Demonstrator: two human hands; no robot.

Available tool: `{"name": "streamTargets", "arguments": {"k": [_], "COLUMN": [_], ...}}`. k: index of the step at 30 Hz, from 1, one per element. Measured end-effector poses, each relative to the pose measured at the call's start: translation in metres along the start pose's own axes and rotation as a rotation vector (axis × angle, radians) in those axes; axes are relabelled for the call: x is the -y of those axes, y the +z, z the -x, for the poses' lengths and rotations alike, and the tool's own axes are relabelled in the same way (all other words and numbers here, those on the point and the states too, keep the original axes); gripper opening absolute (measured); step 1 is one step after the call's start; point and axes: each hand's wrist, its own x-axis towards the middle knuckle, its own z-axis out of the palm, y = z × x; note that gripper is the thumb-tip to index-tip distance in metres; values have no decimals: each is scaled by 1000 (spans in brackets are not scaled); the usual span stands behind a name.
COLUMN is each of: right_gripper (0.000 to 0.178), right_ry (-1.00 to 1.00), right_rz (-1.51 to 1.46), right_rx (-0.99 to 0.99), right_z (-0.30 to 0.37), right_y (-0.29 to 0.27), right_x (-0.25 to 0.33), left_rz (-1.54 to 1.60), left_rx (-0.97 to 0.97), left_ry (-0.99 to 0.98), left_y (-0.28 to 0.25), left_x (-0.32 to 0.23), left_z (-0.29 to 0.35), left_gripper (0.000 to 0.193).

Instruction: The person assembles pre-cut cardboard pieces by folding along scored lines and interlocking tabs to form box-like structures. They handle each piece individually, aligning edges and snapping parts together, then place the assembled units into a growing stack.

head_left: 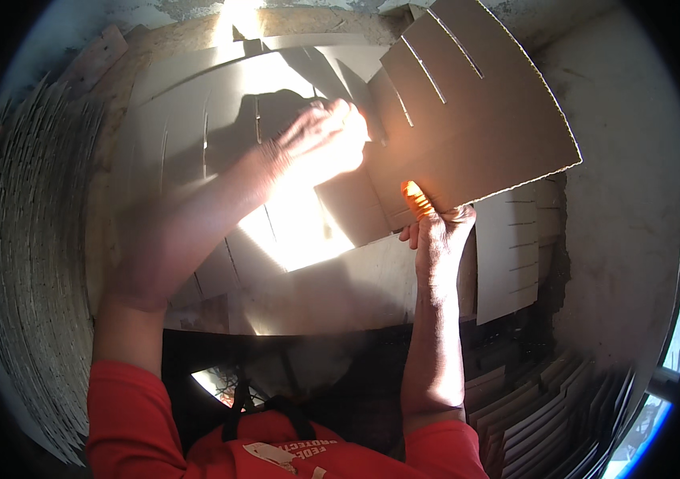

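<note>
A brown cardboard sheet (483, 120) with several narrow slots is tilted up at the right. My right hand (440, 227) grips its lower edge, the thumb in an orange covering (417, 199) lying on its face and the fingers partly hidden behind. My left hand (324, 144) is by the sheet's left side, its fingers curled together; strong glare hides what they hold, if anything. Beneath the left hand more slotted cardboard (224, 136) lies flat on the worktable. Whether this flat part joins the raised sheet I cannot tell.
A tall stack of cardboard sheets (32, 263) stands at the left. More cardboard pieces (547, 407) are stacked at the lower right, and a pale slotted piece (507, 259) sits beyond my right forearm. A wall (627, 176) borders the right side. Bright sunlight crosses the worktable (388, 275).
</note>
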Motion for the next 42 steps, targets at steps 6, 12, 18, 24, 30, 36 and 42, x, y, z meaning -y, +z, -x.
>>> {"name": "streamTargets", "arguments": {"k": [6, 12, 18, 24, 30, 36, 42], "right_gripper": [22, 12, 24, 15, 23, 24, 23], "right_ry": [-67, -204, -41, -85, -59, -98, -68], "right_rz": [-38, 47, -117, 51, 23, -19, -23], "right_rx": [2, -74, -142, -149, -171, -157, -166], "right_z": [5, 2, 11, 13, 16, 17, 17], "right_y": [0, -8, -6, -9, -3, -8, -9], "right_x": [23, 11, 25, 25, 29, 21, 20], "left_rz": [168, 268, 481, 816, 633, 805, 651], "left_rx": [88, -147, 79, -196, 606, 535, 275], "left_ry": [-159, 30, -88, -488, -983, -941, -901], "left_y": [-10, -46, -88, -14, 59, 85, 63], "left_x": [-9, -30, -74, 15, 65, 67, 62], "left_z": [9, -11, -4, 2, 31, 46, 28], "left_gripper": [10, 11, 22, 22, 48, 18, 22]}}
